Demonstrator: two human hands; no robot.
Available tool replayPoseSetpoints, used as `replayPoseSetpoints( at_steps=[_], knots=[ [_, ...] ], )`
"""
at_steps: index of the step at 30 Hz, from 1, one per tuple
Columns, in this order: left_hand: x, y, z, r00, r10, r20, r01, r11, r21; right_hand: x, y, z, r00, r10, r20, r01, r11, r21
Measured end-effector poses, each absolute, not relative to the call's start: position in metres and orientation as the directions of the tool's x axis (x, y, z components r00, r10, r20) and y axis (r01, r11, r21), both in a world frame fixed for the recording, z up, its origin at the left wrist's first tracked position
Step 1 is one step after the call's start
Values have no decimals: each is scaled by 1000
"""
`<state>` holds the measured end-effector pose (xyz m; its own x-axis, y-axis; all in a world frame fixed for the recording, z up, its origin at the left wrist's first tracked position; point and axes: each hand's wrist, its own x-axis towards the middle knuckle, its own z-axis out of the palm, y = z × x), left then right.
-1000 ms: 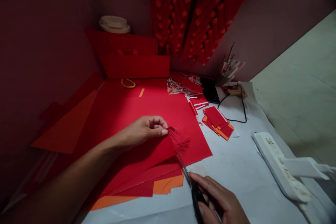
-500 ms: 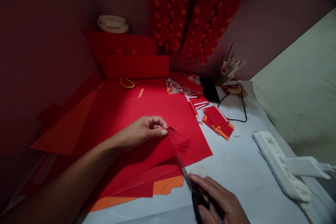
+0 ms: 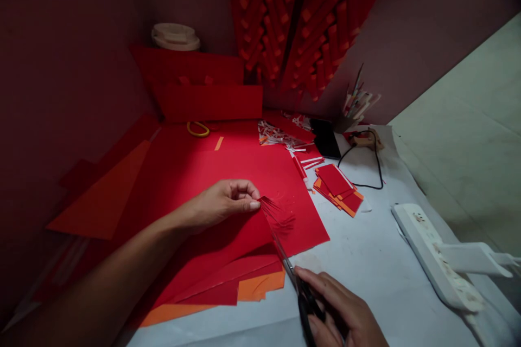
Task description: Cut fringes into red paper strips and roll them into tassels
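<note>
My left hand (image 3: pixel 234 198) pinches a small piece of red paper (image 3: pixel 264 201) between thumb and fingertips. Thin cut strips fan out from that piece like a fringe. My right hand (image 3: pixel 340 303) grips black-handled scissors (image 3: pixel 306 303), whose blades point up and left to the fringe. The blades look nearly closed, with their tips close to the strips. Under both lies a large red sheet (image 3: pixel 244 165), over several other red sheets and an orange sheet (image 3: pixel 260 286).
To the right lie red and orange cards (image 3: pixel 340 190), a glue stick (image 3: pixel 300 172) and a white power strip (image 3: pixel 435 260). Paper scraps (image 3: pixel 277 134), a dark phone-like slab (image 3: pixel 325 138), a cup of pens (image 3: pixel 356 105) and yellow scissor-like handle (image 3: pixel 198 129) stand farther back.
The scissors and my right hand have shifted very slightly. My left hand keeps its hold on the fringed red paper, nearly unmoved.
</note>
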<state>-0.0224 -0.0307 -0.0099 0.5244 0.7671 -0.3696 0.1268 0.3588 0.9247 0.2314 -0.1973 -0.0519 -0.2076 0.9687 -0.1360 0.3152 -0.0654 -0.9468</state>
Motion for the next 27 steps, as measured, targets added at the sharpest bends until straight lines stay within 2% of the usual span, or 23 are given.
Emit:
replayPoseSetpoints(
  at_steps=[5, 10, 27],
  knots=[
    [-21, -30, -9, 513, 771, -377, 141, 357, 923, 231, -198, -54, -206, 974, -92, 288, -29, -957],
    [-20, -31, -8, 526, 767, -369, 134, 354, 926, 230, -197, -52, -212, 973, -96, 339, -19, -941],
    [-22, -31, -10, 526, 767, -368, 137, 350, 927, 224, -196, -53, -201, 978, -64, 284, -4, -959]
  ],
)
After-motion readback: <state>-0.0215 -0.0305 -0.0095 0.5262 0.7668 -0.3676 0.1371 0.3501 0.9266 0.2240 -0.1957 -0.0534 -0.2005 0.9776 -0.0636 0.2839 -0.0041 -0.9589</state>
